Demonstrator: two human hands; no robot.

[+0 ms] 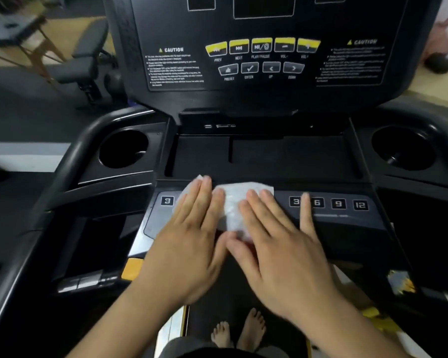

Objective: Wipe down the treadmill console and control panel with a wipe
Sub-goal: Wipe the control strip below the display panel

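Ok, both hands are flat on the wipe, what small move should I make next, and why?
Probably slide the wipe right, over the 6, 9 and 12 keys. Your left hand and right hand press it flat at the middle of the control panel, and those keys sit uncovered beside it.

pretty dim here, soft flat light, no hard shadows. my left hand (189, 244) and right hand (282, 249) are slightly blurred, the caution text (175, 67) is mushy, and the wide lens bends the edges.
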